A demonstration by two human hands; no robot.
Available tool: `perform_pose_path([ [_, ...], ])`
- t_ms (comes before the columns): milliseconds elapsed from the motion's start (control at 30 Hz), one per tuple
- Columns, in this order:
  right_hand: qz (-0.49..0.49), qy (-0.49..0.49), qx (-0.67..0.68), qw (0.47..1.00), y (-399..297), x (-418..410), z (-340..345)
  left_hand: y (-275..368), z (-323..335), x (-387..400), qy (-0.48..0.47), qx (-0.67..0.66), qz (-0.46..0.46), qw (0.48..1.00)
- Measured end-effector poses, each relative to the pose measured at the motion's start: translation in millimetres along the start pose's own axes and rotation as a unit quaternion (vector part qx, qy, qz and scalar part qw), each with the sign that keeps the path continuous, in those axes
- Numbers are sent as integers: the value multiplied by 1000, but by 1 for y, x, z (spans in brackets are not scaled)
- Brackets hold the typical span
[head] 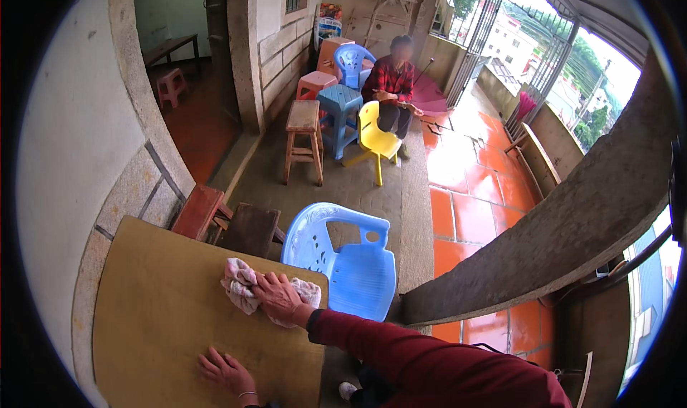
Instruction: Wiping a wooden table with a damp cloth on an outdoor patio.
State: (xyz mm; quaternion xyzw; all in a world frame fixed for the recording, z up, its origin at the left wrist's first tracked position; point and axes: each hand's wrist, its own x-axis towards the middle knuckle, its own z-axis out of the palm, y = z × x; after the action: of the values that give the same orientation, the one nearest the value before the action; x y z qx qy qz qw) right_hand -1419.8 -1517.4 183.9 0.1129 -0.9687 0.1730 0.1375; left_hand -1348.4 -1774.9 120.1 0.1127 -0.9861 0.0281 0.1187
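Note:
My right hand point(280, 296) lies over a crumpled pink-and-white cloth point(240, 285), pressing it onto the wooden tabletop point(161, 300) near the corner by the blue chair. Folds of the cloth bulge out on both sides of the fingers. My left hand point(228, 373) rests on the same tabletop, closer to me, with nothing in it and its fingers a little apart. A band circles the left wrist. Against the table's far right corner stands a light blue plastic armchair point(362, 276).
Beyond the table are a red wooden stool point(198, 212) and a dark stool point(249, 228). Farther off stand a wooden stool point(303, 117), a blue plastic stool point(339, 99) and a yellow child's chair point(377, 134). A person point(394, 78) sits behind it. A stone pillar point(536, 241) rises at right.

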Motion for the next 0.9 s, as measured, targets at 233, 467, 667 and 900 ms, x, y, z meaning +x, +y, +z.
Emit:
perform_pose_path([
  [233,-50,-36,-2,998,-16,-41,-4,9,-23,8,-44,-32,1,999],
  [467,-145,-80,56,985,-15,-77,-22,6,-19,5,-8,-39,17,999],
  [667,-145,-41,3,989,23,-10,-2,14,-26,4,-20,-66,18,997],
  [900,-78,31,-2,996,18,100,44,16,-32,8,-14,-84,15,996],
])
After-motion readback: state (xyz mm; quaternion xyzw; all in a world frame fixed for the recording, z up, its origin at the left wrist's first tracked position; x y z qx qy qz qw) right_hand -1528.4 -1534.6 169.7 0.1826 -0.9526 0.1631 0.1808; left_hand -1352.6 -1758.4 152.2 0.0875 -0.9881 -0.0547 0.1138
